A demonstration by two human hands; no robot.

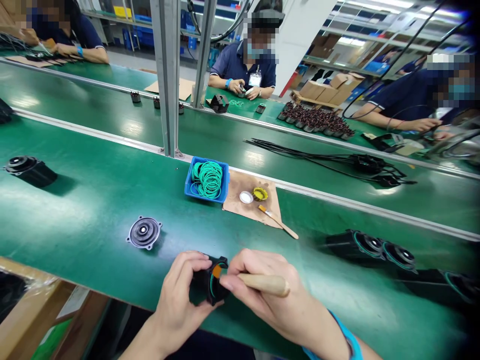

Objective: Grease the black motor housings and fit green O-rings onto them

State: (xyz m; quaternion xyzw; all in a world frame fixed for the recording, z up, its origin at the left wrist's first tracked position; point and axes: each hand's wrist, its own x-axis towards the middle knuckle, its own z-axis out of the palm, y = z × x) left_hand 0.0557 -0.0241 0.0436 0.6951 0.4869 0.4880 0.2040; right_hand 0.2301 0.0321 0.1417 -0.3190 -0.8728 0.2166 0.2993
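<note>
My left hand [182, 295] is wrapped round a black cylindrical housing [202, 282] near the front edge of the green table. A green ring [211, 286] lies around the housing's open end, which faces right. Pinched in my right hand [262, 285] is a brush with a wooden handle [264, 283]; its orange bristles touch the rim by the ring. To the left lies a round grey cover [144, 232]. A blue bin [206, 198] of green rings stands further back.
Brown paper [240, 207] holds a white cap, a yellow lid and a second brush [279, 221]. Black housings lie at the left [32, 171] and right [354, 245]. A metal post [167, 75] rises behind the bin. People sit across the bench.
</note>
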